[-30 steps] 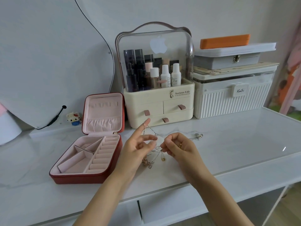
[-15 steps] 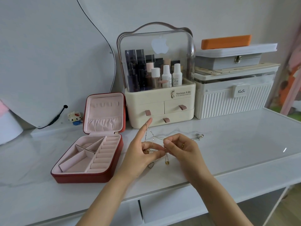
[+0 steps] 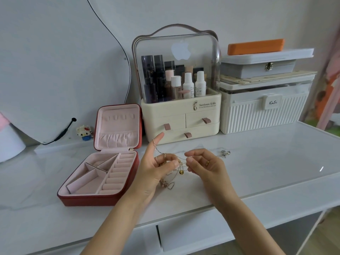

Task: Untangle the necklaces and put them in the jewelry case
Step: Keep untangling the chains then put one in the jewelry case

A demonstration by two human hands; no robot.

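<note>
A home dressing corner: a white marble-look table (image 3: pixel 257 162) carries a curved mirror (image 3: pixel 55 70) at far left, a clear-lidded cosmetics organizer (image 3: pixel 181 115) full of bottles, stacked storage boxes (image 3: pixel 265 107) at right, and an open red jewelry case (image 3: pixel 103 172)

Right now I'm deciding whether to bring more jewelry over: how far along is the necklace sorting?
Done: the red jewelry case lies open, its compartments showing no chains. In hand: the left hand and right hand hold the tangled necklaces above the table, a chain draped over the left forefinger. Left: separating them and placing each in the case.
</note>
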